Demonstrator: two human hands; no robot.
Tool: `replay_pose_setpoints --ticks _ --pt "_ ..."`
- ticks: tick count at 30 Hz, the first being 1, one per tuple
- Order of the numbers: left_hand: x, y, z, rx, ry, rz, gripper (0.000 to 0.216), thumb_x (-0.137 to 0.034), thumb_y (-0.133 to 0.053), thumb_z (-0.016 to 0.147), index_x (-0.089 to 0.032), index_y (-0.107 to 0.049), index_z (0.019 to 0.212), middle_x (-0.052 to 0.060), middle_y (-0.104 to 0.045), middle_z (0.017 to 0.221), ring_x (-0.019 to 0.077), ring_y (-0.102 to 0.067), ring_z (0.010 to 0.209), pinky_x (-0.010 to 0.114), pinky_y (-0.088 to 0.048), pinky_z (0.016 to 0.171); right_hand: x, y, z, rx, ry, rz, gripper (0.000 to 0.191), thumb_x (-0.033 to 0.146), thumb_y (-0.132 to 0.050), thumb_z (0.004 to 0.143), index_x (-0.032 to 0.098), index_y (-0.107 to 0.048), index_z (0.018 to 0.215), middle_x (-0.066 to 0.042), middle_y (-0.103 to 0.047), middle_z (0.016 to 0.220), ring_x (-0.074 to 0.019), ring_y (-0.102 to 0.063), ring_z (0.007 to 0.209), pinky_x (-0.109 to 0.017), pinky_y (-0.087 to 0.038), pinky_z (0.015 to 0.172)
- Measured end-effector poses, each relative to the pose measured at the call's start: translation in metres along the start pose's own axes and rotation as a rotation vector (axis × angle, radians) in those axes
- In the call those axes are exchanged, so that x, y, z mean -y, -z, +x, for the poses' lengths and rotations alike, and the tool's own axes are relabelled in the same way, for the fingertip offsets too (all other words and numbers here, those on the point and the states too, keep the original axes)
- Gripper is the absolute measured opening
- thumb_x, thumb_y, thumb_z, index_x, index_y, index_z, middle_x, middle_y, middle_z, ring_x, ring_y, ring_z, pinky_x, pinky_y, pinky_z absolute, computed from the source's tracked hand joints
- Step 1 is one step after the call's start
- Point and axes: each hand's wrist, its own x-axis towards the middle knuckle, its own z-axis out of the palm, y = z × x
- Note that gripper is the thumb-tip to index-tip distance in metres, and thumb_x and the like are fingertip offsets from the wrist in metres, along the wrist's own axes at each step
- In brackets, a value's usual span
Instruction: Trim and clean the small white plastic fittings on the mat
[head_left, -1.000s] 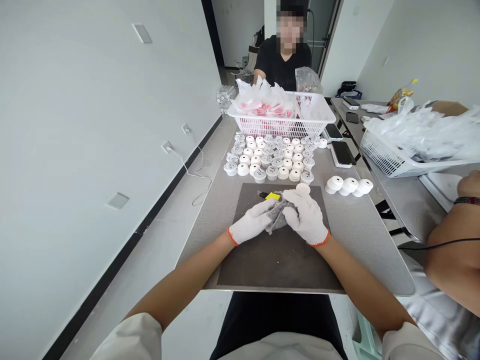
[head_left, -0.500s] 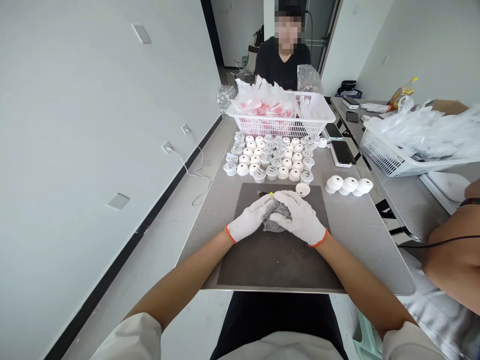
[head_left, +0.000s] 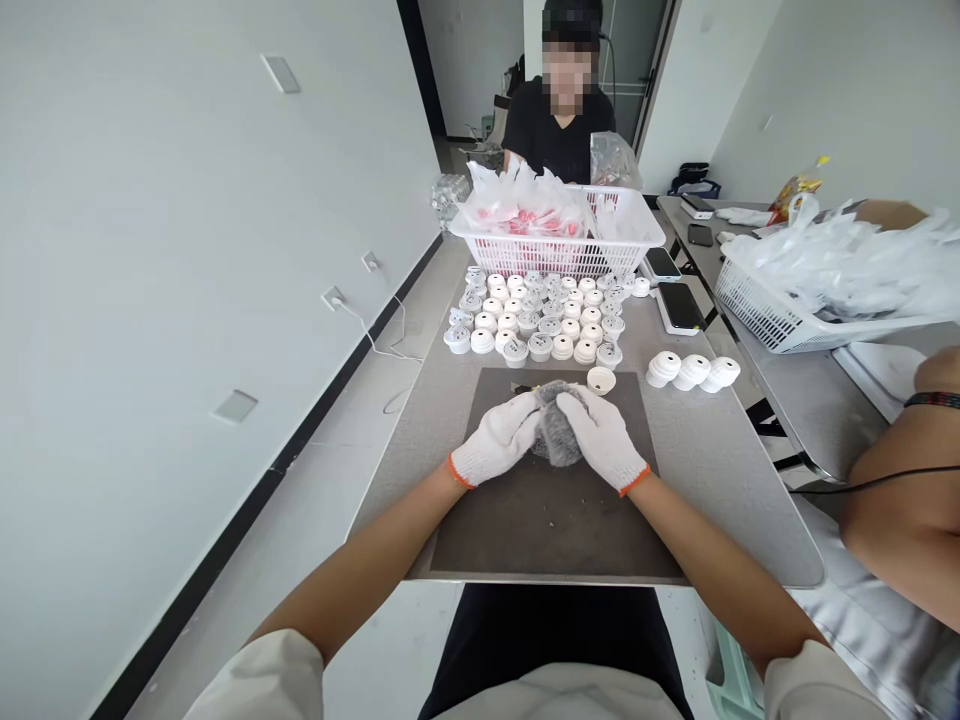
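Left hand [head_left: 499, 440]: in a white glove, fingers bent, pinching one side of the gray cloth [head_left: 559, 430].
Right hand [head_left: 606, 440]: in a white glove too, pinching the cloth's other side with the thumb and fingers.
Gray cloth: bunched up between both hands, over the dark mat [head_left: 555, 535]. I cannot tell if something is inside it.
Dark mat: flat on the gray bench [head_left: 750, 510], with little crumbs on it.
Small white bowl [head_left: 601, 381]: near the right hand, at the mat's far edge, open side up.
Black and yellow thing [head_left: 523, 389]: just past the left hand, mostly hidden.
White cups [head_left: 540, 347]: many, in rows past the mat; some have writing on top.
Three white cups [head_left: 694, 373]: side by side, right of the mat.
White basket [head_left: 525, 253]: behind the rows, full of plastic bags [head_left: 517, 205].
Person in black [head_left: 555, 135]: behind the basket.
Another person's arm [head_left: 892, 460]: at the far right.
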Motion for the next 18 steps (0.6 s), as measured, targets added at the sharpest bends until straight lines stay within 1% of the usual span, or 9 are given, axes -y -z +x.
replay_pose_setpoints --ticks 2,3,5,7,9,12,14,17,18 --pt "-0.004 0.002 0.001 0.049 0.000 0.092 0.026 -0.036 -0.041 0.099 -0.021 -0.062 0.097 0.005 -0.069 0.094 0.0183 -0.066 0.092 0.034 -0.054 0.095 -0.004 -0.001 0.002 -0.066 -0.022 0.063 0.039 0.049 -0.044 0.098 0.024 -0.070 0.112 -0.003 -0.071 0.118 -0.0211 -0.064 0.114 -0.037 -0.046 0.106" --pt "-0.005 0.003 0.002 0.045 0.010 0.115 0.025 -0.034 -0.040 0.100 -0.021 -0.062 0.096 0.004 -0.068 0.092 0.0171 -0.066 0.088 0.033 -0.054 0.092 -0.006 -0.002 0.002 -0.061 -0.031 0.090 0.038 0.049 -0.046 0.098 0.024 -0.070 0.112 -0.003 -0.070 0.119 -0.0209 -0.063 0.115 -0.037 -0.046 0.106" --pt "-0.006 0.002 0.002 -0.013 0.023 0.103 0.025 -0.033 -0.039 0.100 -0.021 -0.060 0.103 0.005 -0.068 0.098 0.0177 -0.065 0.092 0.033 -0.053 0.093 -0.008 -0.003 0.002 0.007 -0.031 0.132 0.038 0.047 -0.053 0.094 0.026 -0.067 0.123 -0.001 -0.069 0.124 -0.0206 -0.062 0.118 -0.037 -0.045 0.109" --pt "-0.008 0.002 0.001 -0.075 0.027 0.056 0.026 -0.034 -0.040 0.099 -0.020 -0.058 0.110 0.007 -0.068 0.102 0.0192 -0.065 0.097 0.034 -0.052 0.093 -0.010 -0.005 0.002 0.091 -0.005 0.170 0.046 0.045 -0.059 0.091 0.028 -0.061 0.134 -0.001 -0.066 0.129 -0.0206 -0.061 0.121 -0.037 -0.044 0.111" --pt "-0.013 0.006 0.000 -0.071 0.045 0.033 0.026 -0.035 -0.039 0.099 -0.019 -0.058 0.108 0.006 -0.067 0.095 0.0180 -0.064 0.088 0.032 -0.053 0.086 -0.010 -0.004 0.003 0.099 0.026 0.205 0.044 0.046 -0.057 0.092 0.026 -0.064 0.131 -0.002 -0.068 0.126 -0.0216 -0.063 0.119 -0.039 -0.045 0.111" --pt "-0.026 0.028 -0.001 -0.044 0.135 0.081 0.027 -0.038 -0.037 0.100 -0.020 -0.058 0.103 0.001 -0.062 0.080 0.0143 -0.058 0.069 0.028 -0.051 0.070 -0.012 0.003 0.009 -0.081 0.030 0.249 0.038 0.049 -0.052 0.094 0.023 -0.073 0.112 -0.005 -0.072 0.115 -0.0237 -0.066 0.111 -0.041 -0.050 0.105" --pt "-0.031 0.050 0.002 -0.055 0.206 0.166 0.029 -0.040 -0.034 0.100 -0.021 -0.057 0.103 0.001 -0.060 0.078 0.0141 -0.057 0.067 0.027 -0.049 0.065 -0.016 0.012 0.014 -0.266 -0.007 0.309 0.041 0.053 -0.052 0.093 0.021 -0.071 0.112 -0.007 -0.072 0.112 -0.0239 -0.067 0.107 -0.042 -0.053 0.100" --pt "-0.027 0.080 0.010 -0.072 0.287 0.453 0.031 -0.045 -0.037 0.099 -0.023 -0.059 0.098 0.002 -0.063 0.085 0.0172 -0.059 0.076 0.030 -0.048 0.075 -0.023 0.026 0.023 -0.469 -0.031 0.455 0.049 0.059 -0.045 0.095 0.020 -0.066 0.117 -0.010 -0.071 0.111 -0.0230 -0.069 0.100 -0.042 -0.057 0.092" --pt "-0.024 0.086 0.012 -0.031 0.317 0.514 0.032 -0.045 -0.036 0.099 -0.023 -0.059 0.100 0.003 -0.064 0.090 0.0187 -0.061 0.081 0.031 -0.048 0.078 -0.026 0.030 0.026 -0.508 -0.028 0.481 0.050 0.060 -0.044 0.095 0.020 -0.065 0.115 -0.011 -0.071 0.110 -0.0230 -0.069 0.099 -0.042 -0.057 0.091"
